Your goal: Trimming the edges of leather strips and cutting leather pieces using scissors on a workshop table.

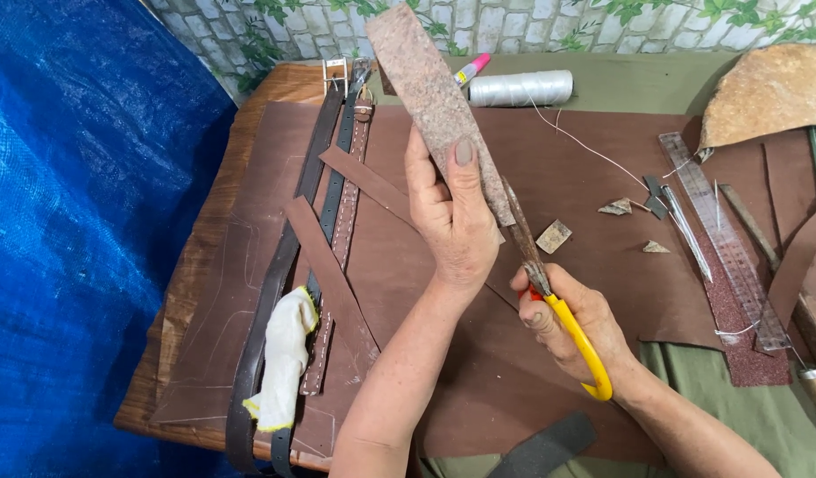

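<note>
Two hands fill my view. My left hand is raised over the surface, fingers clenched round a long strip of rough, speckled leather that stands up and leans away toward the far edge. My right hand sits just below and to the right of it, fingers gripping yellow-handled scissors; the rusty blades point upward and meet the strip's lower end, right beside my left palm. Whether the blades are parted I cannot tell.

Beneath both hands lies a broad brown leather sheet. On its left part rest several dark belts with buckles at the far end, and a white cloth glove lies across them near me. Small leather offcuts lie just right of the scissors. Farther right is a clear ruler, and at the far edge a spool of white thread. Blue tarpaulin hangs on the left.
</note>
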